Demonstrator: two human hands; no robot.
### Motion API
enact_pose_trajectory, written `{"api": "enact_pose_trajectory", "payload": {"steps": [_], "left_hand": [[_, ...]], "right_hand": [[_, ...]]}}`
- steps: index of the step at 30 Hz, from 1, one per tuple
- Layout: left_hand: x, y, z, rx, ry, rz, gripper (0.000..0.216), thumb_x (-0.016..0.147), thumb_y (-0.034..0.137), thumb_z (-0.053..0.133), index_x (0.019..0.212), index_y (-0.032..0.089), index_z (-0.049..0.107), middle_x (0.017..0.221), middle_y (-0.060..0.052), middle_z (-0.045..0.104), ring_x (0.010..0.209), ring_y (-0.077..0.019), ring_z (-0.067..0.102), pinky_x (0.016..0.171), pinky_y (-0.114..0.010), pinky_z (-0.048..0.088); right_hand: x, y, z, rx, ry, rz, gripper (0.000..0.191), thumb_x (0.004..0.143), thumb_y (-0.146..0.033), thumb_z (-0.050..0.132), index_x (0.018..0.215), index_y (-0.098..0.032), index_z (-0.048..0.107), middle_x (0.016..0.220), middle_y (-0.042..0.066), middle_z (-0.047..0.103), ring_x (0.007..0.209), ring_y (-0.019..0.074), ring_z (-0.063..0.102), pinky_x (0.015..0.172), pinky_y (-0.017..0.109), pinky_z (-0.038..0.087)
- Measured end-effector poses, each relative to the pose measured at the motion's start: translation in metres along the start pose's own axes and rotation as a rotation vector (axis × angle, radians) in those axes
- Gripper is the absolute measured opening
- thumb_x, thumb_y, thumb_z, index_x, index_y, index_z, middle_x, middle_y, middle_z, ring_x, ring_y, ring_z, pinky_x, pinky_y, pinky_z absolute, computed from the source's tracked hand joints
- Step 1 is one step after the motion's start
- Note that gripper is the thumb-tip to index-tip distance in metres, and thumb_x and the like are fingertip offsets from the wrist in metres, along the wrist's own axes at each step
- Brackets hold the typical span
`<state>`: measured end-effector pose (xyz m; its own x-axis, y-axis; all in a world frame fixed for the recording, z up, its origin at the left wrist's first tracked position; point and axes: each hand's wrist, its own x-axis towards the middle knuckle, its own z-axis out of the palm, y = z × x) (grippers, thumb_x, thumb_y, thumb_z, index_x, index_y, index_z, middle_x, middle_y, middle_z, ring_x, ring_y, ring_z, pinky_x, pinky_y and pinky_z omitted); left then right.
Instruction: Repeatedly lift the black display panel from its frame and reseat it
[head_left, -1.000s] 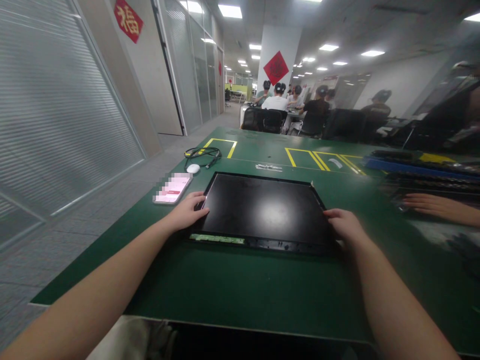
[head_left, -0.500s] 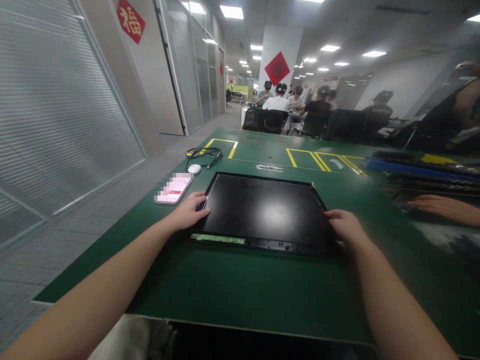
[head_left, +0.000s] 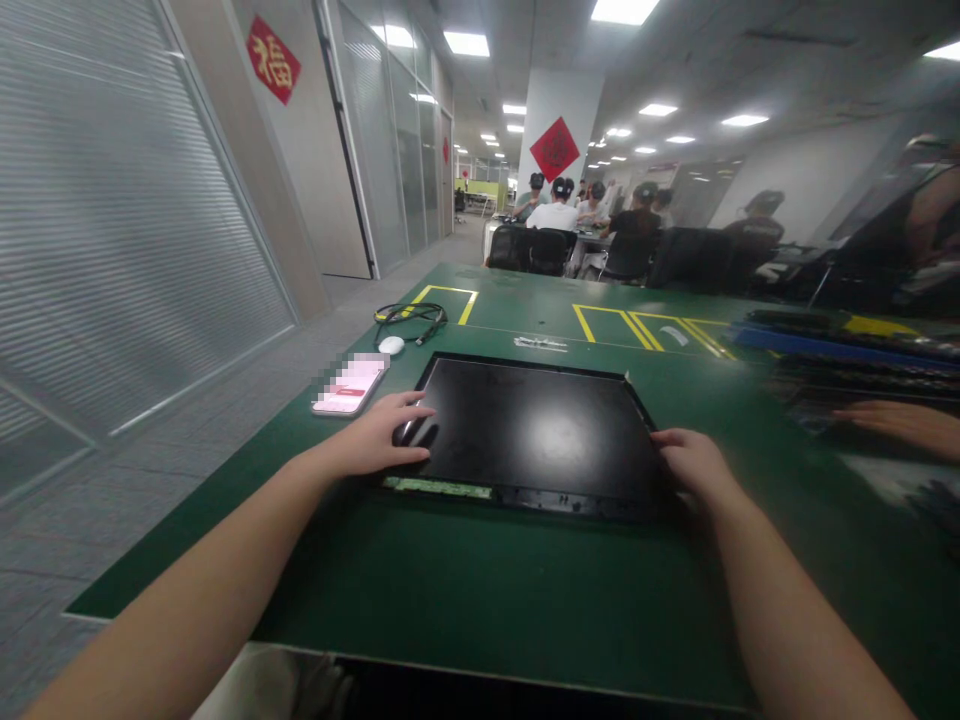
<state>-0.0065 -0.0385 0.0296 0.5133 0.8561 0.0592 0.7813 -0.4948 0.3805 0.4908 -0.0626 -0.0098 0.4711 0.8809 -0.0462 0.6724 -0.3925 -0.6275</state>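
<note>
At the near edge of the green table (head_left: 487, 590), our two forearms flank the work, with the panel between them. Black display panel (head_left: 536, 435) lies flat, dark face up, long axis running left-right across us, roughly square to the table edge. Left hand (head_left: 379, 440) sits on its near-left corner: palm down, fingers (head_left: 416, 410) spread flat on the face, not wrapped round anything. Right hand (head_left: 694, 465) is at the near-right edge, fingers curled down over the rim; we can't tell whether they pinch it or just rest. So the panel lies inboard of both hands, each touching its own end, neither clearly nearer. Green circuit strip (head_left: 439, 487) shows along the panel's near edge, left half, just beside our left hand. Past that hand: a phone (head_left: 349, 388) just off the panel, then a white puck (head_left: 391, 345) and a coiled black cable (head_left: 411, 315). Yellow tape boxes (head_left: 622, 320) mark the far half of the table. Off right, well apart, a co-worker's hand (head_left: 900, 422) rests near a blue tray (head_left: 825, 340). Far back, seated people (head_left: 559, 205).
</note>
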Motion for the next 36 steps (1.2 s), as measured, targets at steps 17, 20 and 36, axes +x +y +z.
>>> {"api": "enact_pose_trajectory", "payload": {"steps": [17,20,36], "left_hand": [[-0.007,0.004,-0.016,-0.006,-0.088,0.148,0.062,0.074,0.044,0.076,0.132,0.027,0.061,0.15,-0.008,0.05,0.134,-0.0305,0.049,0.108,-0.042,0.041],[-0.007,0.004,-0.015,-0.018,-0.07,0.178,0.058,0.074,0.043,0.076,0.129,0.027,0.063,0.149,-0.008,0.051,0.134,-0.0298,0.05,0.108,-0.041,0.042],[-0.006,-0.002,-0.011,-0.046,-0.035,0.266,0.049,0.078,0.037,0.074,0.124,0.025,0.065,0.146,-0.01,0.054,0.131,-0.0276,0.053,0.106,-0.039,0.044]], "right_hand": [[0.005,0.008,0.004,0.043,-0.001,0.008,0.044,0.066,-0.008,0.055,0.103,-0.015,0.076,0.092,0.011,0.075,0.078,0.0211,0.069,0.071,0.028,0.052],[0.003,0.007,0.004,0.041,0.009,0.001,0.042,0.066,-0.008,0.055,0.102,-0.016,0.076,0.09,0.01,0.075,0.078,0.021,0.069,0.07,0.028,0.051],[0.003,0.004,0.003,-0.017,0.013,-0.007,0.044,0.065,-0.008,0.054,0.103,-0.016,0.076,0.093,0.011,0.075,0.08,0.0215,0.069,0.071,0.029,0.052]]}}
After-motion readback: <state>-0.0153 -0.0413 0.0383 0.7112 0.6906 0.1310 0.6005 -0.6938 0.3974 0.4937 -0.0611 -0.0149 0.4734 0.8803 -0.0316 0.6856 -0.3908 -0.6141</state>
